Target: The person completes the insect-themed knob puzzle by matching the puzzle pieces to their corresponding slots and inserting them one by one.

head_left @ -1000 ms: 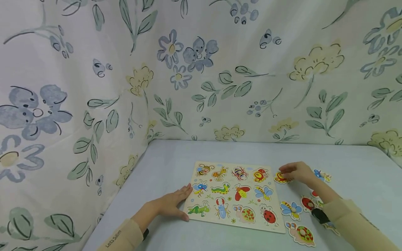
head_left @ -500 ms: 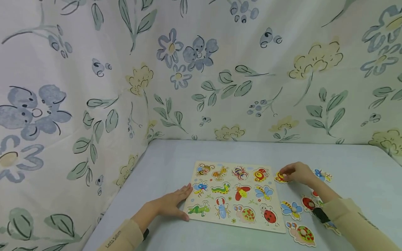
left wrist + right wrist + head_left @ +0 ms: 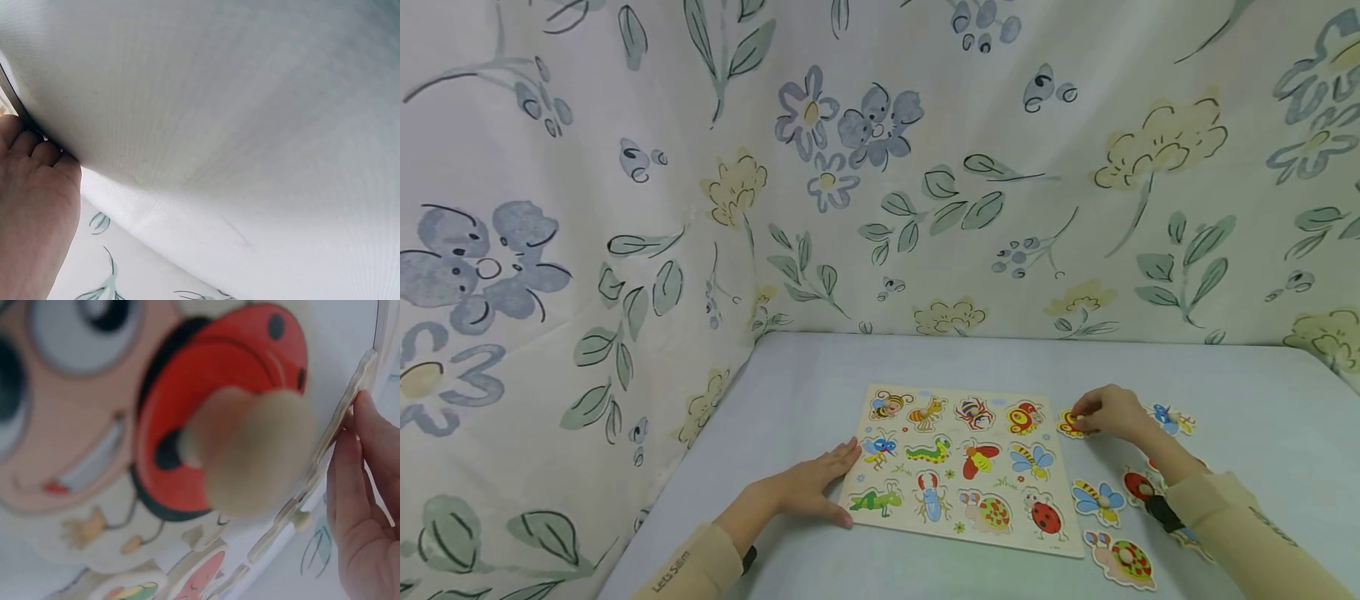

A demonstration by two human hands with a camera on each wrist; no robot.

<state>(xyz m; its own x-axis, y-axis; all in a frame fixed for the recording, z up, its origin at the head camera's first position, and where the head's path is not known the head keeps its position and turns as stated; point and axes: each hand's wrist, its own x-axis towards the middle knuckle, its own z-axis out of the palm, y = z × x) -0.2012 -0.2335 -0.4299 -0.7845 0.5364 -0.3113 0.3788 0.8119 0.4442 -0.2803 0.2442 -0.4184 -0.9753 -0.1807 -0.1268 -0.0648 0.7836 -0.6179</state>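
Note:
My left hand (image 3: 808, 486) rests on the table with its fingertips at the left edge of the wooden insect puzzle board (image 3: 910, 523). In the left wrist view that hand (image 3: 37, 212) shows from the palm side, at the board's edge. Right of the board's upper corner, my right hand (image 3: 1112, 412) pinches a red-and-yellow butterfly puzzle piece (image 3: 1066, 424) between thumb and fingers. This piece lies flat on the table and is partly covered by the hand. The right wrist view shows the thumb and fingertips (image 3: 347, 450) together at the piece, which is seen edge-on.
Several loose knobbed pieces lie right of the board: a dragonfly (image 3: 1097, 503), a snail (image 3: 1123, 562), a ladybug (image 3: 1138, 485) and a blue insect (image 3: 1170, 419). The right forearm partly hides some others. A floral curtain (image 3: 880, 275) hangs behind the white table (image 3: 805, 375).
My right fingers have come from stretched out over the butterfly piece to a pinch on it. The left hand stays at the board's edge.

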